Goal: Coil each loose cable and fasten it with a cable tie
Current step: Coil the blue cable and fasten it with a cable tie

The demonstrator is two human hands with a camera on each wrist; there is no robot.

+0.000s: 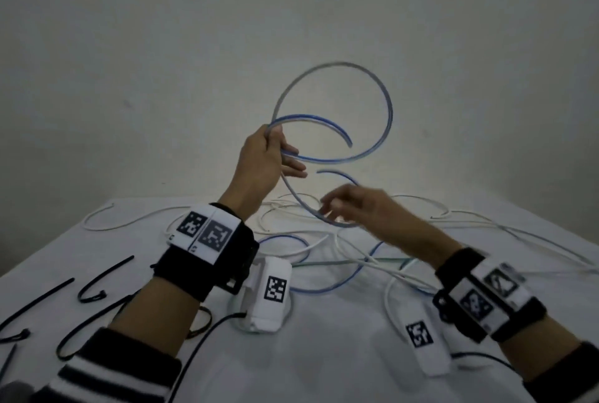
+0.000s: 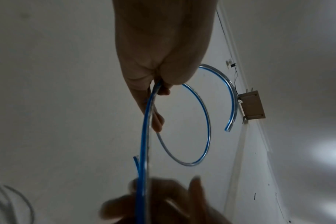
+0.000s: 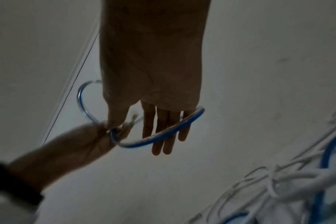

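A clear cable with a blue core (image 1: 389, 111) curls in two loose loops in the air above the table. My left hand (image 1: 259, 159) is raised and pinches the loops together at their left side; the left wrist view shows its fingers (image 2: 159, 91) closed round the cable (image 2: 207, 121). My right hand (image 1: 363, 208) is lower, blurred, with straight spread fingers against the bottom arc of the cable. In the right wrist view the cable (image 3: 194, 118) crosses its straight fingers (image 3: 163, 128), with the thumb close to the left hand (image 3: 77, 144). Several black cable ties (image 1: 97, 282) lie at the table's left.
A tangle of loose white and blue cables (image 1: 356, 260) covers the far half of the white table (image 1: 324, 370). Two white marker-tagged units (image 1: 269, 292) (image 1: 424, 341) hang under my wrists with black leads. A plain wall stands behind.
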